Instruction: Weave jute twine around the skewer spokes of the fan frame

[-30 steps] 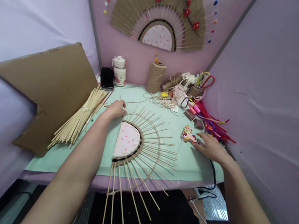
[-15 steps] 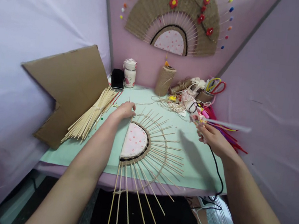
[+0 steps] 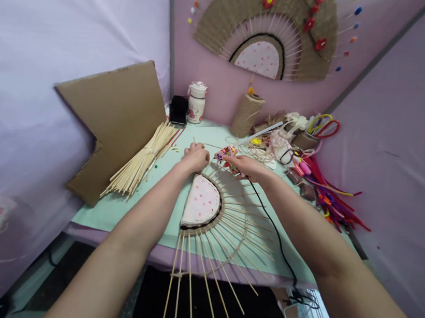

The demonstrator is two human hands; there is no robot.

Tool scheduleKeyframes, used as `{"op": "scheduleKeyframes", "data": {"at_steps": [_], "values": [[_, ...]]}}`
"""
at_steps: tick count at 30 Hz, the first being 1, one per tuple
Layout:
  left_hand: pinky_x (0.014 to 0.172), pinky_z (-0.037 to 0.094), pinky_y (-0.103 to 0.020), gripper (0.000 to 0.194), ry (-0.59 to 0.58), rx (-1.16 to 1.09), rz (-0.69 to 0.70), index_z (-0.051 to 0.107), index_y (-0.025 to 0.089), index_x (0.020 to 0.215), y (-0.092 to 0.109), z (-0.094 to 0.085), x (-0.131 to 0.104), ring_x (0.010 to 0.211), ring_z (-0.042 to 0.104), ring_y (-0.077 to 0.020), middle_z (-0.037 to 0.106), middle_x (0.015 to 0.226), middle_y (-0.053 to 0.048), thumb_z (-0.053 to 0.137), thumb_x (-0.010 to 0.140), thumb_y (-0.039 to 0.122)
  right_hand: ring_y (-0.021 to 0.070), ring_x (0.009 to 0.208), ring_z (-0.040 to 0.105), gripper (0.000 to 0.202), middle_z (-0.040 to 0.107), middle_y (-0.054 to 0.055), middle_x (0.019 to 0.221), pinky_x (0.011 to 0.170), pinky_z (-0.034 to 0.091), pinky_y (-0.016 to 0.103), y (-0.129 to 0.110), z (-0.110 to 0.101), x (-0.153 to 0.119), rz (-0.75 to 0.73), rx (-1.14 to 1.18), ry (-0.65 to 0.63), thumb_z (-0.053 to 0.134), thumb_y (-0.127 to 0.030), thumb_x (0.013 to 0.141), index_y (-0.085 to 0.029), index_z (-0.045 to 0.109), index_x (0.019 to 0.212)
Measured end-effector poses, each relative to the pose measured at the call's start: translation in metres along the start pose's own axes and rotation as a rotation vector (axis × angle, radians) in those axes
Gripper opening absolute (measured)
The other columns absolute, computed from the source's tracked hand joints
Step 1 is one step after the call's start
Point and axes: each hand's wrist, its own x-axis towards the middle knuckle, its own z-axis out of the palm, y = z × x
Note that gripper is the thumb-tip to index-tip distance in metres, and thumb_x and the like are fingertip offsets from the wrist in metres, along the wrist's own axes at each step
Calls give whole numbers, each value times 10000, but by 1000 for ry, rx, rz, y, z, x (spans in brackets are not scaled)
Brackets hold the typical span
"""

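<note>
**Glue Gun [image 3: 226, 153] Hovering Beside Half-Round Fan Frame [image 3: 204, 199]**

A person is leaning both arms over a green-covered bench [image 3: 161, 209], where the fan frame is lying with its thin ribs fanning out, the nearest ones jutting past the edge. The right hand [image 3: 248, 167] is gripping the patterned glue gun, its pale glue stick [image 3: 263, 133] poking out and its black cord [image 3: 279, 236] trailing across the ribs. The left hand [image 3: 197, 157] is curling its fingers at the frame's far end, just beside the gun; whether it is pinching anything cannot be told. A stick bundle [image 3: 144, 158] is lying to the left near bent cardboard [image 3: 120, 110], a twine spool [image 3: 247, 115] is standing behind, and a flower-trimmed fan [image 3: 223, 17] is hanging on the pink wall [image 3: 221, 95].
</note>
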Motion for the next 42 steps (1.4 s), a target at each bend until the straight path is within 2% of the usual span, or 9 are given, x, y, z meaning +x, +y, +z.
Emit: {"op": "scheduleKeyframes", "data": {"at_steps": [5, 15, 21, 28, 42], "values": [[1035, 373, -501, 239, 9, -5, 5, 757, 253, 964, -1, 0, 0, 1309, 388, -331, 517, 1383, -106, 559, 835, 211, 107, 525, 431, 505, 537, 17, 626, 425, 323, 218, 3, 1, 2, 7, -45, -21, 670, -694, 755, -191, 631, 726], [1023, 382, -494, 263, 17, 7, 7, 762, 253, 979, 1, 5, 0, 1273, 407, -327, 547, 1322, -116, 532, 855, 227, 103, 501, 417, 487, 513, 21, 598, 398, 293, 213, -5, 8, -2, 30, -125, 18, 631, -660, 813, -181, 638, 724], [1011, 393, -496, 271, 15, 18, -3, 767, 251, 976, 0, 6, 1, 1261, 409, -331, 554, 1311, -122, 525, 858, 224, 120, 528, 444, 524, 530, 30, 601, 433, 338, 232, -6, 9, -1, 33, -115, 22, 664, -700, 760, -181, 626, 701], [1014, 395, -486, 275, 12, 28, -9, 765, 244, 987, 1, 5, 1, 1263, 407, -323, 558, 1322, -118, 520, 864, 227, 97, 517, 423, 477, 482, 4, 614, 421, 314, 207, -8, 10, -2, 59, -157, 0, 590, -616, 872, -153, 621, 762], [999, 395, -498, 275, 27, 25, 0, 765, 234, 979, -2, 9, 2, 1247, 413, -337, 561, 1298, -132, 515, 865, 219, 107, 523, 428, 520, 521, 21, 631, 446, 344, 225, -5, 9, 0, 35, -195, -2, 567, -670, 855, -161, 615, 759]]}}
